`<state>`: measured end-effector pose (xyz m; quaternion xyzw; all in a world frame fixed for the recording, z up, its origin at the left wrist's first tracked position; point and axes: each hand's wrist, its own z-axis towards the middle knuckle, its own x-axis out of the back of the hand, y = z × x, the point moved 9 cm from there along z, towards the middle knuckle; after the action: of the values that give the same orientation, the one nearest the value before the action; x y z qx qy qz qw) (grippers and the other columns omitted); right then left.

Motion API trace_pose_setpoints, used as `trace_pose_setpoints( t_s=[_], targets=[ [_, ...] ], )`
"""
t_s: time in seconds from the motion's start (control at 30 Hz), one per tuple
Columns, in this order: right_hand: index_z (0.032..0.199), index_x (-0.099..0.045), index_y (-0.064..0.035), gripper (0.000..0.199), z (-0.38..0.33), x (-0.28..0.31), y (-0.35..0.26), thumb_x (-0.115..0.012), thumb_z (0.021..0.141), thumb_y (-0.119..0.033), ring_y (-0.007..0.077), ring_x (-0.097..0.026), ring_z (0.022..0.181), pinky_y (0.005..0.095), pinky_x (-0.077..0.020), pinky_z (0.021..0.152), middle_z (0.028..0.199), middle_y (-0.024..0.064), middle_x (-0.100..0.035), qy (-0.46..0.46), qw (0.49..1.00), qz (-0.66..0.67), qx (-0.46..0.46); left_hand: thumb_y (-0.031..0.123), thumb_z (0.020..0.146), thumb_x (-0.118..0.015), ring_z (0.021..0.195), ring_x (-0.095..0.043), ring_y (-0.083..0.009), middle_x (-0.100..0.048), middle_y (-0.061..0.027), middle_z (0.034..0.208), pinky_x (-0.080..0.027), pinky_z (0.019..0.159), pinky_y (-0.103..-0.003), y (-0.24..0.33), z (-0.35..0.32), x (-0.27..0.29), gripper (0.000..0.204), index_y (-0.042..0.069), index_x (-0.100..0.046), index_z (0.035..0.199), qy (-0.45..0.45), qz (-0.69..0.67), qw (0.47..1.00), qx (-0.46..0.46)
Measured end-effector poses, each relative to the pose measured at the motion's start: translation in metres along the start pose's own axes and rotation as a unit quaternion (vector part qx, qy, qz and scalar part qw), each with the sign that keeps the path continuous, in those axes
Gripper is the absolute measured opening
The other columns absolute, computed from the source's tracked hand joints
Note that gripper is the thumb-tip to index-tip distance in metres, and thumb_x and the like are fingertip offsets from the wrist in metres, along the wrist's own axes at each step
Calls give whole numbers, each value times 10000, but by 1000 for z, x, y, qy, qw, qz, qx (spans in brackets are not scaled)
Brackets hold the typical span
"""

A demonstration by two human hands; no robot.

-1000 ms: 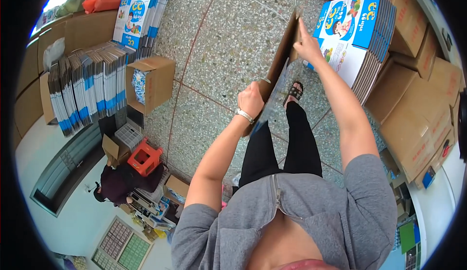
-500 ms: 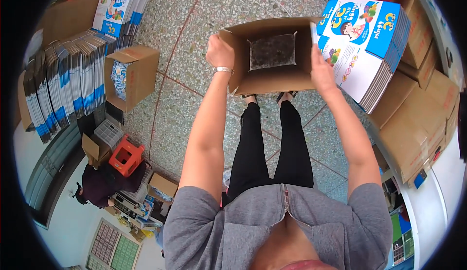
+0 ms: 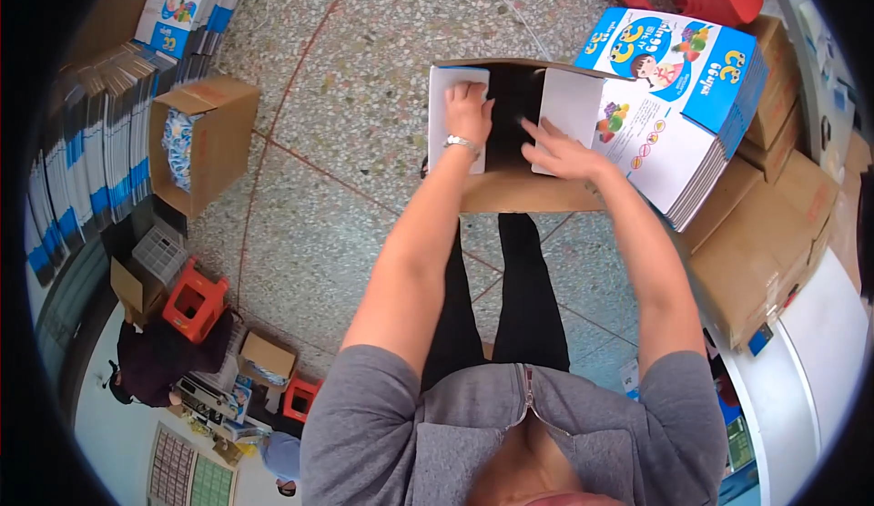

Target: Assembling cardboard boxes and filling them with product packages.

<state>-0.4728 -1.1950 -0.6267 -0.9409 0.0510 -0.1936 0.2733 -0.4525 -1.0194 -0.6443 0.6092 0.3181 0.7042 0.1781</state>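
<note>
- A speckled terrazzo floor (image 3: 364, 142) with thin red joint lines is spreading below; flat cartons (image 3: 774, 233) and a stack of picture books (image 3: 678, 96) are sitting to the right.
- The cardboard box (image 3: 514, 187) is hanging above the feet, long axis running left-right, opening facing up.
- The left hand (image 3: 469, 110) and right hand (image 3: 560, 151) are pressing its white flaps (image 3: 569, 105) inward, fingers spread flat.

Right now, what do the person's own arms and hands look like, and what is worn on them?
Both forearms are bare. Short grey sleeves end above the elbows, part of a grey top with a front zip. The left hand has a silver-coloured metal band, a watch or bracelet, at the wrist. The right hand shows no gloves, and I can make out no rings or wristwear on it.
</note>
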Motion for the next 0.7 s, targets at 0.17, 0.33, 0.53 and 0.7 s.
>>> trace_pose_setpoints(
  t_s=[0.17, 0.33, 0.53, 0.7],
  targets=[
    [1474, -268, -304, 838, -67, -13, -4, -579, 775, -647, 453, -254, 1364, 639, -206, 1067, 1504, 234, -231, -81, 974, -198, 70, 75, 744, -690, 969, -526, -319, -595, -116, 1042, -442, 848, -409, -4, 6, -16, 275, 73, -623, 1010, -27, -34, 999, -12],
    [1265, -538, -227, 491, -70, -21, -3, -598, 835, -455, 402, -457, 1210, 557, -392, 954, 1413, 197, -381, -115, 980, -150, 59, 188, 832, -651, 954, -556, -325, -606, -137, 1043, -459, 839, -402, -21, 8, -18, 253, 65, -635, 1051, -123, -69, 990, 29],
    [1166, -586, -209, 406, -39, 32, 6, -683, 790, -330, 318, -461, 1175, 464, -410, 917, 1268, 108, -482, 295, 914, -276, 47, 279, 883, -612, 938, -617, -320, -620, -153, 1043, -488, 812, -410, -11, 17, -17, 298, 76, -630, 1102, -326, -115, 935, 83],
    [1164, -583, -187, 447, -15, 52, 19, -726, 752, -282, 313, -444, 1171, 449, -393, 939, 1219, 92, -489, 340, 907, -249, -4, 236, 810, -673, 1233, -463, -365, -526, -123, 1287, -399, 994, -464, 98, -52, 49, 510, 83, -499, 1264, -226, -57, 960, -155]
  ],
)
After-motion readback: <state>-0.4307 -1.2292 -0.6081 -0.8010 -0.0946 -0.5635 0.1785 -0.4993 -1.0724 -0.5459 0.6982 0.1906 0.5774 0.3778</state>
